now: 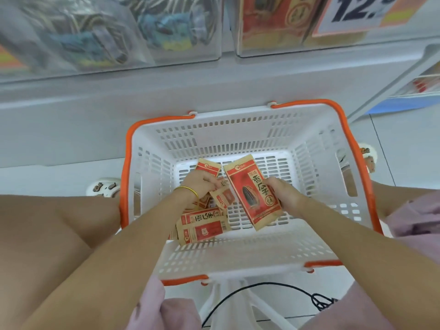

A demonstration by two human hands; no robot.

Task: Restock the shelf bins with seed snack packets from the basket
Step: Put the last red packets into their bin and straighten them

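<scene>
Curled round the right edge of a large red packet [252,191]: the fingers of the right hand [283,196], thumb on the printed face. Packet lifted clear of the basket floor and tilted, top toward the back wall.

Curled too, over a small packet [209,167] of the same kind near the back left corner of the floor: the fingers of the left hand [202,184], gold bangle [188,190] at the wrist. Gripping rather than merely touching, by the look, though the underside is hidden.

Just below that wrist, toward the front left corner, a loose pile of packets [202,226], overlapping, some face down. All inside a white basket [238,129] with orange handles, between the knees and close to the shelf base.

Above, blurred, a clear bin [273,27] of red packets, likely the target, beside a bin of striped packs [107,36], with a price sign [357,13] at the right.

Likely trouble from here:
- A one-edge grip on a slick, floppy packet, so a slip or swing on the way up.
- A corner snagging in the basket's slots.
- A second packet dragged up with the left hand's and dropped.
- Red packets landing among the striped packs, given the two bins side by side.
</scene>
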